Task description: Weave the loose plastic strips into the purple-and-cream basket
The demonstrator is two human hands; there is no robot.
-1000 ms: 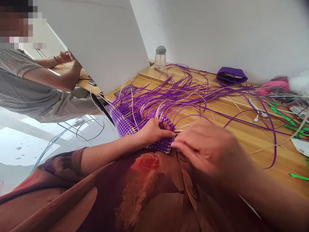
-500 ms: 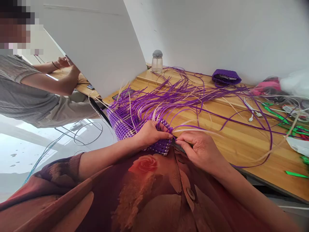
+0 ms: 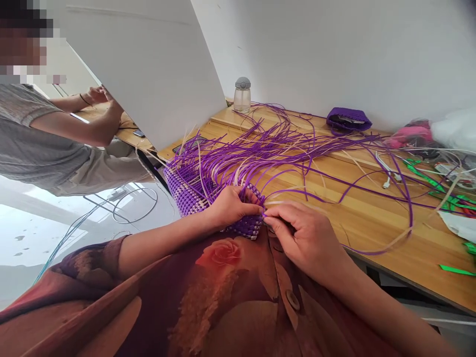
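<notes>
One woven basket point(image 3: 182, 191) sits at the tabletop's point(image 3: 219, 127) edge; if the left hand point(image 3: 233, 204), its grip pinching the corner, slips, the weave may loosen. The right hand's point(image 3: 307, 232) grip pinches a purple strip point(image 3: 264, 215), which could snag among the loose strips point(image 3: 282, 148).

In the upper left of the frame there is a person point(image 3: 55, 144) in a grey shirt, with a dark band point(image 3: 85, 100) on one wrist. Beside this person, a small phone-like object point(image 3: 139, 133) lies near the edge of a wooden surface. Below, thin cables point(image 3: 68, 237) run over the pale floor point(image 3: 22, 218). A grey panel point(image 3: 141, 64) stands at upper centre-left. At upper centre, a clear bottle point(image 3: 242, 100) with a grey lid stands upright on the worktop point(image 3: 379, 213). Toward the right edge are a white cable point(image 3: 386, 184), a pink bundle point(image 3: 412, 134) and a green strip point(image 3: 457, 270).
</notes>
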